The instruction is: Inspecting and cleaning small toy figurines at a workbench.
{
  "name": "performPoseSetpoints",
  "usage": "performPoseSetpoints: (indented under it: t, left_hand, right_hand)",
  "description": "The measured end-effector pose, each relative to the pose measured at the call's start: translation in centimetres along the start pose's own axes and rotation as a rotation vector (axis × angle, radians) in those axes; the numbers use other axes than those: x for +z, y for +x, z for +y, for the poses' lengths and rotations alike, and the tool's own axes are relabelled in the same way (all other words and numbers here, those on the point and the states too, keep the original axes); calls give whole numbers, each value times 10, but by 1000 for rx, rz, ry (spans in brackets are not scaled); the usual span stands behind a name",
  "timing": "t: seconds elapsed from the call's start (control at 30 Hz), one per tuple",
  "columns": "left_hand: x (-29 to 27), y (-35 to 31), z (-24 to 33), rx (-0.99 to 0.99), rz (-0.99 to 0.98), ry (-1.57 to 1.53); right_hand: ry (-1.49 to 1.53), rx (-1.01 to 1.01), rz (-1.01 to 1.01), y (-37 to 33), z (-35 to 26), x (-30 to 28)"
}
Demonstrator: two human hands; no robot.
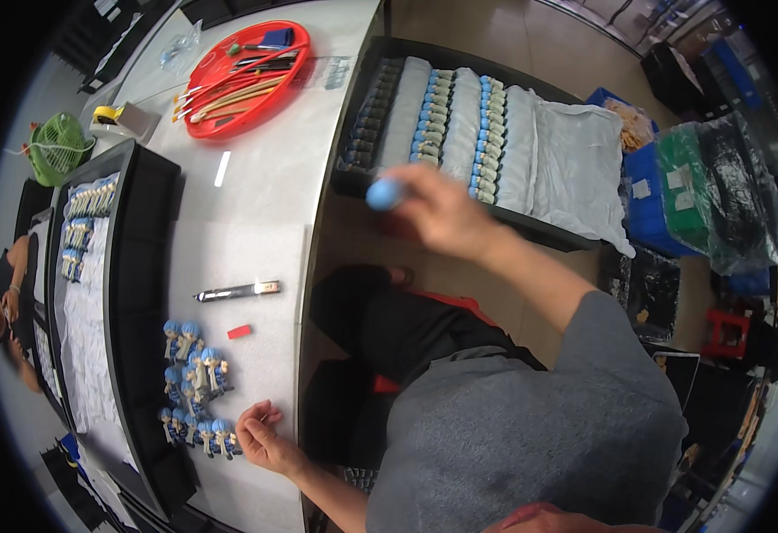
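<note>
My right hand (438, 209) is raised beside the table, its fingers closed on a small figurine (385, 194) of which only the round blue head shows. The hand is slightly blurred, and the fingers cover the rest of the piece. On the white table, my left hand (269, 440) rests with its fingers loosely curled and apart, with nothing visible in them. Just beyond it stand several blue-haired figurines (198, 373) in a loose cluster. A small red block (239, 332) and a dark pen-like tool (238, 291) lie farther up the table.
A red oval tray (195, 124) holds brushes and tools. Left of the figurines stands a black crate (144, 355) with cloth and figurine rows. Another black crate (575, 235), right of the table, holds figurines between white cloths. Blue bins (651, 209) stand beyond it. Another person's arm (17, 275) shows far left.
</note>
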State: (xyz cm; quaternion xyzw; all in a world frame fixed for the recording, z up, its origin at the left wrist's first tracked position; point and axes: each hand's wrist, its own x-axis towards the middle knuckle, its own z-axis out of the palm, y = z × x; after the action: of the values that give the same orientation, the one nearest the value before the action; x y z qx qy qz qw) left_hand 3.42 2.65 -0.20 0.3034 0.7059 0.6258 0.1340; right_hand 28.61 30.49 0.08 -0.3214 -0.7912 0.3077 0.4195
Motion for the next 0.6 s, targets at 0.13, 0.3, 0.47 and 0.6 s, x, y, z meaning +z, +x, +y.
performPoseSetpoints:
  t: [0.13,0.3,0.47,0.6]
  left_hand:
    - [0,0,2,-12,-5,40]
    - [1,1,1,-31,12,69]
    - [3,1,0,-12,36,87]
    - [2,1,-1,-24,32,68]
  right_hand:
    - [-248,314,112,-28,75,-116]
    - [-467,718,-162,-101,126,-189]
    - [-153,899,-267,-143,163,-189]
    - [-43,923,-288,-151,187,-176]
